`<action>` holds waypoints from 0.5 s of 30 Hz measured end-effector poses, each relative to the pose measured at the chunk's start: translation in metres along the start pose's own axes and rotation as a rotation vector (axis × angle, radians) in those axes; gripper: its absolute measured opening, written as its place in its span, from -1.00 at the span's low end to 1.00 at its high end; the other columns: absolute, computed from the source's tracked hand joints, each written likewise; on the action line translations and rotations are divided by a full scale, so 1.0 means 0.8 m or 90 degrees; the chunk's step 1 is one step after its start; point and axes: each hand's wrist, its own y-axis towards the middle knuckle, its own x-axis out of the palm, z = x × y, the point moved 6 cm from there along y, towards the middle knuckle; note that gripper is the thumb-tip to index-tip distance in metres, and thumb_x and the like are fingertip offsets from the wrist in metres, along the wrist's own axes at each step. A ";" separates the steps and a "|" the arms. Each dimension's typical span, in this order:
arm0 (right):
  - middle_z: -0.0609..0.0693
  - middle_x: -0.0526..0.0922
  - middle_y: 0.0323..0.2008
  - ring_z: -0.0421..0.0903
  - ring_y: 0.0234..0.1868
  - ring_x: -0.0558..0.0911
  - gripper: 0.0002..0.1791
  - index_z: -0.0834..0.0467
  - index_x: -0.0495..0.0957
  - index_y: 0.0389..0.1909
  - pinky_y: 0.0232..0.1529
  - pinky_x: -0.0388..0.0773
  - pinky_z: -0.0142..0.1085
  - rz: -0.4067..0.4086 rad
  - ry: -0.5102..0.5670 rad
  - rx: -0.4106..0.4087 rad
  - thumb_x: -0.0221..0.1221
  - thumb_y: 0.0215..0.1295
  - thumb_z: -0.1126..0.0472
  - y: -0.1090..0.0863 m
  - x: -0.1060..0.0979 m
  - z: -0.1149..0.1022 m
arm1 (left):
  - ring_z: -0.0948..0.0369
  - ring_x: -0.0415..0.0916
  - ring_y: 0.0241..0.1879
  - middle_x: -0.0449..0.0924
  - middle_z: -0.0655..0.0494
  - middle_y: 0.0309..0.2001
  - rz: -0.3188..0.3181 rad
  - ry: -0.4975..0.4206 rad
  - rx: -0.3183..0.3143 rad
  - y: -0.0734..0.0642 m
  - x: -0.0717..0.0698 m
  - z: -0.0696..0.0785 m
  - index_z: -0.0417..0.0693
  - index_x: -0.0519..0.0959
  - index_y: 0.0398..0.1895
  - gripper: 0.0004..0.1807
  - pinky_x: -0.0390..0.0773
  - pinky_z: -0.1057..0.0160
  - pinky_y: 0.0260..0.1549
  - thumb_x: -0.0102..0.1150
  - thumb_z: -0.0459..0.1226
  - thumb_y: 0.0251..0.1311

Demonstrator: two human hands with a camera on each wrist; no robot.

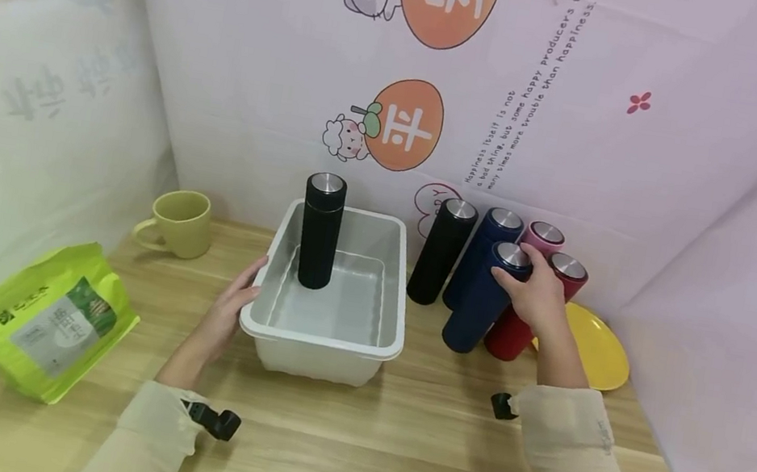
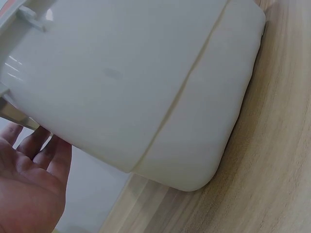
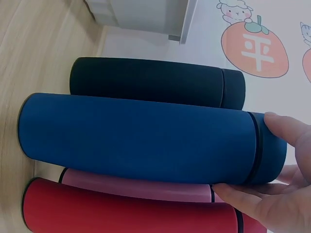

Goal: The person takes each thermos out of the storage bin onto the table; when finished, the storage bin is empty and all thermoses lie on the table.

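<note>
My right hand [image 1: 540, 294] grips the lid end of a navy blue thermos bottle [image 1: 483, 305] with thumb and fingers. The right wrist view shows this blue bottle [image 3: 141, 138] close up, its base near the tabletop. Close around it stand a red thermos [image 1: 509, 333], a pink thermos [image 1: 544, 234], a second navy thermos [image 1: 473, 262] and a black thermos [image 1: 441, 253]. With relaxed fingers, my left hand [image 1: 224, 321] touches the left side of a light grey plastic basin [image 1: 316, 359], just below its rim. Inside the basin another black thermos [image 1: 319, 239] stands upright at the back left.
A yellow plate [image 1: 599, 351] lies on the right behind the red thermos. At the left are a yellow-green mug [image 1: 184, 223] and a bright green pouch [image 1: 53, 322]. Printed cloth [image 1: 261, 88] walls the wooden table [image 1: 346, 451] at the back and sides.
</note>
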 end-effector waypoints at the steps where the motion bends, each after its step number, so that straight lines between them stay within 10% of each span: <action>1: 0.37 0.18 0.38 0.39 0.29 0.23 -0.16 0.13 0.01 0.53 0.17 0.20 0.33 0.003 0.000 -0.001 0.17 0.36 -0.04 0.000 0.000 0.000 | -0.04 -0.25 0.46 -0.26 -0.18 0.53 -0.001 -0.003 -0.001 0.000 0.000 -0.001 -0.31 -0.10 0.52 -0.38 -0.15 -0.01 0.37 -0.34 -0.39 0.42; 15: 0.33 0.14 0.42 0.36 0.34 0.17 -0.15 0.11 0.03 0.53 0.21 0.15 0.31 0.019 0.046 0.009 0.18 0.35 -0.04 0.000 0.002 -0.001 | -0.10 -0.26 0.46 -0.28 -0.22 0.53 -0.001 0.004 -0.005 0.003 -0.003 -0.002 -0.32 -0.09 0.51 -0.38 -0.16 -0.09 0.36 -0.33 -0.38 0.42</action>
